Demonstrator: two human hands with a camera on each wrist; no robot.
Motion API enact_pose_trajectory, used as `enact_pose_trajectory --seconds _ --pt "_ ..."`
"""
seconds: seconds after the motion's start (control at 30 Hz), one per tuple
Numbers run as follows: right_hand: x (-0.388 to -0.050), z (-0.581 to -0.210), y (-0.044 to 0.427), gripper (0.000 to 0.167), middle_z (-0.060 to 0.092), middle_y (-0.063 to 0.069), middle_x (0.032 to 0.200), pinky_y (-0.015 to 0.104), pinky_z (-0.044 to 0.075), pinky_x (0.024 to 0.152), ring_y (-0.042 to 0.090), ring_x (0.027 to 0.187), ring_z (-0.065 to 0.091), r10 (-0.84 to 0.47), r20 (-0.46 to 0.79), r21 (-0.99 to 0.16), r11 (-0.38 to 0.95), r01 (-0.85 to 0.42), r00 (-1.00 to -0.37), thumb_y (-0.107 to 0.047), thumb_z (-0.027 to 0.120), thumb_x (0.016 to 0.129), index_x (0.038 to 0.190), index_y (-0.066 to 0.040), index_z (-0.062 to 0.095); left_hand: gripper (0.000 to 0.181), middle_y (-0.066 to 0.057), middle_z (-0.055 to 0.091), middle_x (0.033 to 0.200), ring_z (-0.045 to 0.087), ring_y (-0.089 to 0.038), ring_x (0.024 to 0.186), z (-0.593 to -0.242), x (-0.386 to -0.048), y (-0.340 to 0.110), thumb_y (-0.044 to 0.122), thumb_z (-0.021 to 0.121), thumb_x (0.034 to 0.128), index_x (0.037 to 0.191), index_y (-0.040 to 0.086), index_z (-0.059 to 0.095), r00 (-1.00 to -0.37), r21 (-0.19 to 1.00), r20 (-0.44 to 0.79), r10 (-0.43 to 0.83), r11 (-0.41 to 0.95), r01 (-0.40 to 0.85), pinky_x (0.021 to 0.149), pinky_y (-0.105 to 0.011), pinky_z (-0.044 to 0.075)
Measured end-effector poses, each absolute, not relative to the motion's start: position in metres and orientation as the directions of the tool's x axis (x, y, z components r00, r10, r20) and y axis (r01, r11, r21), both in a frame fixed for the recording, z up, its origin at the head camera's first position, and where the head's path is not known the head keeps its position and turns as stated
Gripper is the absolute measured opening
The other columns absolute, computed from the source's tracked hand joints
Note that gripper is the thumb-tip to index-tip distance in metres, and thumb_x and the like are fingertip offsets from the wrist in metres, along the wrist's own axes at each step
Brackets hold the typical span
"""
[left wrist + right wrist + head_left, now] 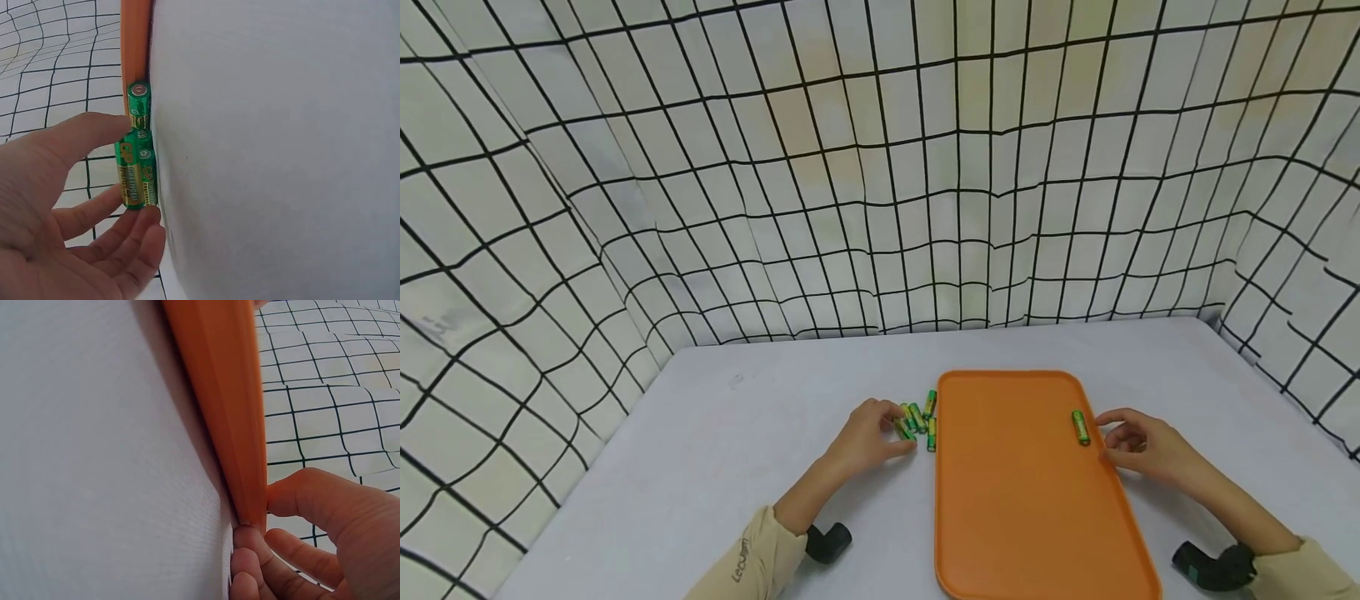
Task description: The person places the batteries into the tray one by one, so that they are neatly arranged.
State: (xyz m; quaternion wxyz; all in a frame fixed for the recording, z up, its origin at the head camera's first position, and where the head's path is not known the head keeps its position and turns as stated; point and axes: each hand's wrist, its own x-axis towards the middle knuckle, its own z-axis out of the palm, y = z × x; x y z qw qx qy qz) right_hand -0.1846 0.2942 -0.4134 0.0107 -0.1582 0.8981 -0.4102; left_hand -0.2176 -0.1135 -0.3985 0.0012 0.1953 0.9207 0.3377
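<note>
We note a white counter (737, 467) spreading beneath the hands and beyond both. Past the hands we record a pale back wall (940, 167) ruled with black, in places wavy, grid lines (957, 191); a gridded left wall (497, 350) and right wall (1317, 333) flank them.

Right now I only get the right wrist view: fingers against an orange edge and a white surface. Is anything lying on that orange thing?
Observer: Yes, one green battery lies on the orange tray, near its right edge.
Visitor: Oh! And where's the other hand?
Observer: The left hand is off the tray's left side, thumb and fingers round a second battery.
Visitor: Are there any more?
Observer: Yes, several other batteries sit close together just left of the tray.
</note>
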Motion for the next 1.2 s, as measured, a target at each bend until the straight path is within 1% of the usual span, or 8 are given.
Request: enact_pose_trajectory --seconds 0.17,0.27,0.43,0.57,0.83,1.0,1.2 --pt "-0.185 -0.413 0.295 0.039 0.059 0.003 0.085 0.023 0.044 0.059 0.004 0.068 0.051 -0.314 0.137 -0.74 0.598 -0.308 -0.94 -0.005 0.073 0.084 0.117 0.009 0.056 0.042 -0.008 0.057 0.102 0.06 -0.024 0.095 -0.396 -0.218 -0.111 0.022 0.079 0.0818 0.114 0.001 0.063 -0.912 0.655 0.175 0.371 0.648 0.39 0.078 -0.031 0.051" --pt "-0.185 -0.413 0.295 0.039 0.06 0.002 0.084 0.022 0.045 0.06 0.004 0.069 0.051 -0.304 0.131 -0.749 0.593 -0.295 -0.944 -0.005 0.073 0.084 0.117 0.008 0.057 0.042 -0.008 0.057 0.104 0.06 -0.024 0.097 -0.395 -0.217 -0.108 0.022 0.079 0.0822 0.115 0.002 0.063 -0.908 0.674 0.187 0.375 0.623 0.396 0.078 -0.031 0.051" --pt "-0.185 -0.413 0.295 0.038 0.06 0.0 0.084 0.022 0.045 0.06 0.004 0.069 0.052 -0.309 0.149 -0.746 0.588 -0.311 -0.94 -0.005 0.074 0.084 0.117 0.007 0.057 0.043 -0.009 0.057 0.104 0.06 -0.027 0.097 -0.393 -0.216 -0.105 0.022 0.08 0.0818 0.115 0.0 0.063 -0.9 0.685 0.212 0.382 0.599 0.416 0.079 -0.036 0.053" --pt "-0.185 -0.414 0.295 0.038 0.06 0.001 0.085 0.022 0.045 0.062 0.004 0.069 0.052 -0.308 0.148 -0.747 0.589 -0.31 -0.94 -0.005 0.073 0.084 0.117 0.007 0.057 0.043 -0.009 0.057 0.102 0.059 -0.027 0.095 -0.391 -0.216 -0.104 0.021 0.08 0.0814 0.114 -0.001 0.063 -0.888 0.673 0.242 0.392 0.591 0.445 0.083 -0.042 0.053" --pt "-0.184 -0.412 0.293 0.038 0.06 0.004 0.086 0.023 0.045 0.061 0.003 0.07 0.051 -0.305 0.123 -0.754 0.59 -0.288 -0.945 -0.003 0.072 0.085 0.117 0.008 0.056 0.044 -0.01 0.057 0.103 0.058 -0.028 0.095 -0.388 -0.216 -0.099 0.02 0.079 0.0826 0.116 -0.002 0.061 -0.873 0.666 0.269 0.407 0.576 0.474 0.087 -0.044 0.051" --pt "-0.184 -0.411 0.294 0.038 0.06 0.004 0.086 0.023 0.046 0.062 0.003 0.07 0.051 -0.297 0.12 -0.748 0.6 -0.283 -0.947 -0.004 0.073 0.085 0.117 0.008 0.057 0.046 -0.012 0.057 0.107 0.058 -0.031 0.099 -0.385 -0.214 -0.094 0.019 0.079 0.0827 0.119 -0.003 0.06 -0.866 0.672 0.265 0.423 0.563 0.481 0.089 -0.045 0.052" --pt "-0.184 -0.411 0.293 0.039 0.06 0.004 0.086 0.023 0.047 0.063 0.003 0.071 0.052 -0.294 0.115 -0.745 0.607 -0.278 -0.949 -0.005 0.073 0.085 0.118 0.008 0.057 0.047 -0.01 0.057 0.109 0.059 -0.029 0.099 -0.382 -0.214 -0.089 0.021 0.079 0.083 0.12 -0.001 0.06 -0.864 0.67 0.267 0.427 0.562 0.485 0.087 -0.041 0.053"
